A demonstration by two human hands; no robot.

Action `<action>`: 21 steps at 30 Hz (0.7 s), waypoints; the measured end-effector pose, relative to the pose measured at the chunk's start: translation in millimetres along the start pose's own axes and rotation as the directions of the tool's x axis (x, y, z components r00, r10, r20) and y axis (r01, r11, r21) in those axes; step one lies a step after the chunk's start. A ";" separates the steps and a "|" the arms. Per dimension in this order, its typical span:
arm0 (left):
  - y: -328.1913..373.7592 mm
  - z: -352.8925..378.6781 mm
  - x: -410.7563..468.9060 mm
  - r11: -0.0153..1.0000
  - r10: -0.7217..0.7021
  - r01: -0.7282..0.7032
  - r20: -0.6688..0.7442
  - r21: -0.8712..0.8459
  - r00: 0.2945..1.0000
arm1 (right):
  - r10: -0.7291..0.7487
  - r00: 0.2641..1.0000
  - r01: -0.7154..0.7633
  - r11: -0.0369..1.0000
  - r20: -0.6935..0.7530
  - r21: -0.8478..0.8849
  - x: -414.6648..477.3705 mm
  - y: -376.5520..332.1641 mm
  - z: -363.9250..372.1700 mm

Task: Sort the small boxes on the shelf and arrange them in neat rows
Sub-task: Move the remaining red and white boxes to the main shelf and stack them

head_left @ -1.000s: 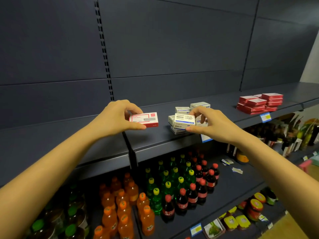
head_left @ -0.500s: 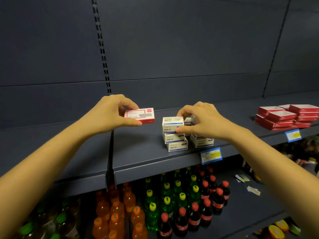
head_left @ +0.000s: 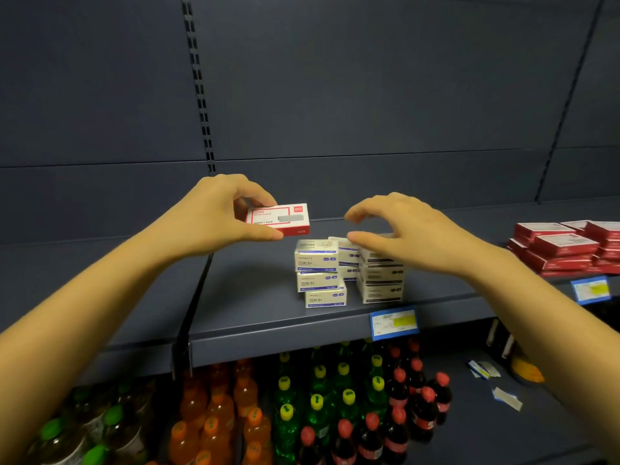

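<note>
White stack (head_left: 317, 263) leaned crooked; a brush from the empty, relaxed right hand (head_left: 406, 233) might have toppled it, while the left hand (head_left: 211, 216) pinched a red box (head_left: 280, 218).

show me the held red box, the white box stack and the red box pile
held red box (head_left: 278, 216): head view, printed top face
white box stack (head_left: 317, 262): head view, front of top box
red box pile (head_left: 565, 245): head view, lid of front box

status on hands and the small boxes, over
Left hand pinches a red-and-white cardboard box, held above the dark grey shelf. Right hand open over stacked white-and-blue cardboard boxes, holding nothing. Red box pile far right, nothing in the way.
</note>
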State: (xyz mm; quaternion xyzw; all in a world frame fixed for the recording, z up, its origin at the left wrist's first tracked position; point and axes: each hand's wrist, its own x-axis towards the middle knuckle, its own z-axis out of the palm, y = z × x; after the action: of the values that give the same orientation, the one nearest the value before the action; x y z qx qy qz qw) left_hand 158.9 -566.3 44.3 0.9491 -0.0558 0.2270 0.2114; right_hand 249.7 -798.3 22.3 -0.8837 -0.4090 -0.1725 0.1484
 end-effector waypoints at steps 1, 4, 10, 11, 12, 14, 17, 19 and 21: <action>8.1 2.2 2.5 1.000 0.000 0.000 -0.007 -0.003 1.000 | 0.000 1.000 0.000 1.000 -0.013 -0.008 -3.1 8.1 -4.6; 37.1 13.4 13.5 1.000 0.004 -0.004 -0.011 -0.001 1.000 | 0.012 1.000 -0.013 0.999 -0.023 -0.051 -15.2 38.7 -17.7; 106.8 58.4 45.1 1.000 0.003 -0.003 -0.013 -0.001 1.000 | 0.051 0.999 -0.047 0.987 0.019 -0.154 -52.7 118.8 -43.3; 118.5 67.8 51.1 1.000 0.003 -0.003 -0.015 -0.004 1.000 | 0.056 0.998 -0.050 0.985 0.029 -0.162 -59.9 133.3 -48.9; 130.5 78.2 57.7 1.000 0.005 -0.005 -0.015 -0.006 1.000 | 0.062 0.997 -0.055 0.984 0.037 -0.169 -67.7 148.3 -55.4; 154.5 100.7 71.6 1.000 0.015 -0.015 -0.002 -0.002 1.000 | 0.084 0.996 -0.076 0.982 0.041 -0.175 -85.1 178.3 -69.7; 187.2 137.7 93.5 0.999 0.036 -0.036 0.017 0.010 0.999 | 0.123 0.992 -0.116 0.978 0.031 -0.175 -110.6 222.6 -89.4; 205.9 161.6 105.8 0.999 0.045 -0.046 0.032 0.017 0.998 | 0.149 0.988 -0.141 0.975 0.030 -0.173 -124.5 248.3 -99.2; 221.9 183.6 117.2 0.999 0.052 -0.053 0.039 0.010 0.998 | 0.164 0.986 -0.157 0.974 0.030 -0.161 -135.9 270.4 -105.8</action>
State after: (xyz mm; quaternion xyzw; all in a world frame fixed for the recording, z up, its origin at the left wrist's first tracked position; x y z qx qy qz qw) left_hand 293.3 -846.4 32.6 0.9526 -0.0835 0.2143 0.1992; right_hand 357.3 -1100.2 26.5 -0.9263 -0.3245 -0.1729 0.0826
